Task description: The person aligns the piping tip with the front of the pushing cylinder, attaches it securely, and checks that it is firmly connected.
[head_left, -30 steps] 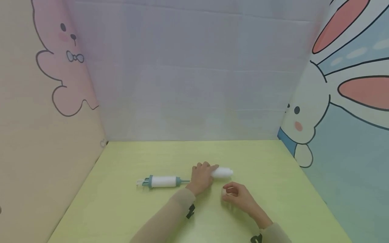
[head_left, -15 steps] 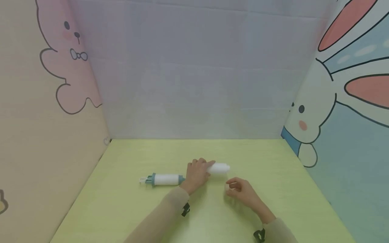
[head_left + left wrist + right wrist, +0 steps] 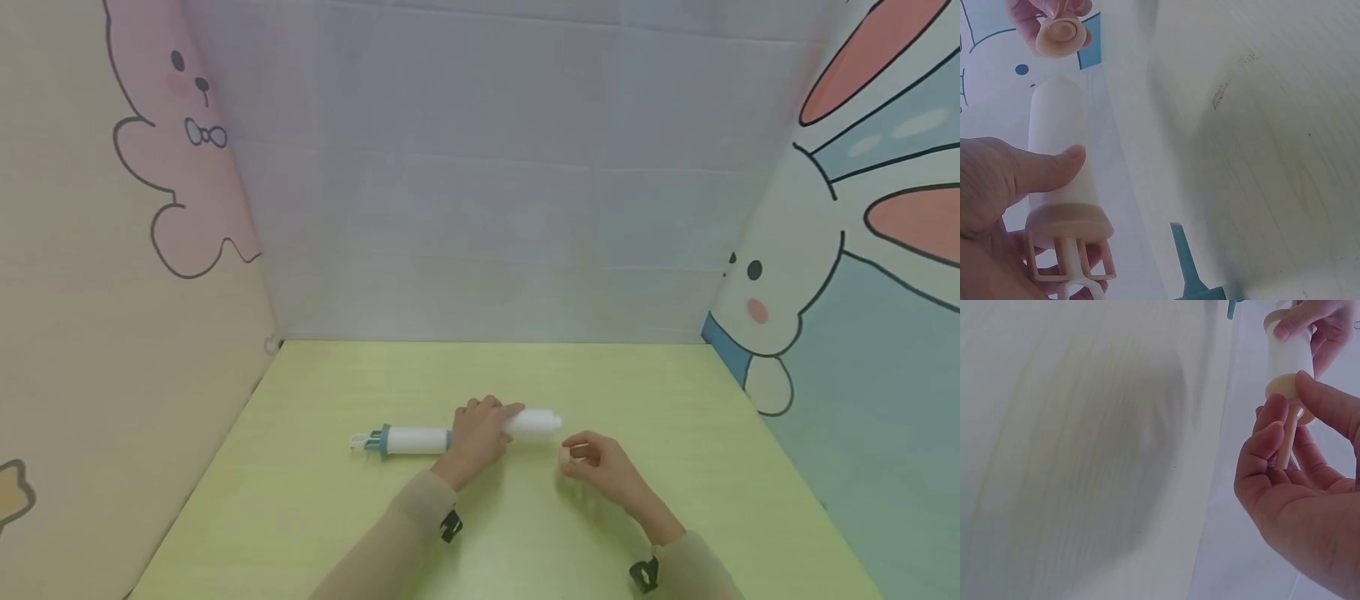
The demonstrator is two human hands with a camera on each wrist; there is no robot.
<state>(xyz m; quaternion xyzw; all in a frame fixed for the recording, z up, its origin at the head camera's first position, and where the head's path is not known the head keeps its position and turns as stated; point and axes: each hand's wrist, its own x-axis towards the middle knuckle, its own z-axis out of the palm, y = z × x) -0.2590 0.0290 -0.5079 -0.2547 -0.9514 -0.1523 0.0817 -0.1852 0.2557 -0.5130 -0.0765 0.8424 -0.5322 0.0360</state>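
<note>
My left hand [image 3: 480, 437] grips a large white syringe barrel [image 3: 534, 422], thumb laid along its side. In the left wrist view a beige collar and frame [image 3: 1069, 222] sit at the barrel's near end. Opposite it, my right hand [image 3: 603, 467] pinches a small beige nozzle cap [image 3: 565, 458] between thumb and fingers. The cap's wide round mouth [image 3: 1060, 36] faces the barrel, with a gap between them. From the cap a thin spout [image 3: 1286, 444] points back into the right palm. On the table lies a second syringe [image 3: 416, 440], white with teal ends, its nozzle hidden behind my left hand in the head view.
The pale yellow-green table [image 3: 337, 533] runs back to a plain whitish wall [image 3: 480, 208]. Side panels with cartoon figures, a pink one [image 3: 180, 183] and a rabbit [image 3: 772, 275], stand left and right. The teal nozzle [image 3: 1191, 269] shows low in the left wrist view.
My left hand and the barrel have moved left, now covering the second syringe's nozzle. The right hand keeps its pinch on the cap. The head view has shifted slightly.
</note>
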